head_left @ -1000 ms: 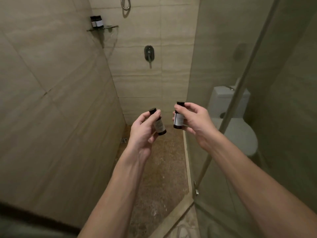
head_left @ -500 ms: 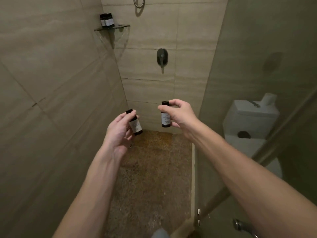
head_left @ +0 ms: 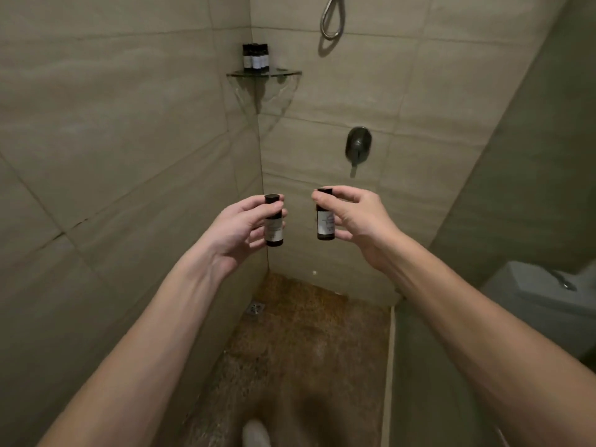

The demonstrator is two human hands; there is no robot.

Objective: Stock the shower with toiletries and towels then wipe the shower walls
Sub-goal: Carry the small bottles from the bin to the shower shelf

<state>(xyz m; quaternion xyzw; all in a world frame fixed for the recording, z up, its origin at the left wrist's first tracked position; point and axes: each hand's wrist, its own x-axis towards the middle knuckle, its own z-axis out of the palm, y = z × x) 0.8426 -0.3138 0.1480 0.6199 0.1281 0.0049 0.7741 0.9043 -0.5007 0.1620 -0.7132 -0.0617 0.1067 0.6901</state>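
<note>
Left hand and right hand each grip an upright dark bottle; bottles occupy the corner shelf above the mixer valve.

Left bottle, right bottle: small, dark, white-labelled, upright, apart; similar bottles on corner shelf.

A bathroom: tiled shower stall, wall mixer valve, toilet beside.

Label print on the small dark cylindrical left bottle and matching right bottle is too blurred to read; the cluster of dark bottles on the glass corner shelf cannot be counted; the top edge cuts the chrome shower hose loop.
</note>
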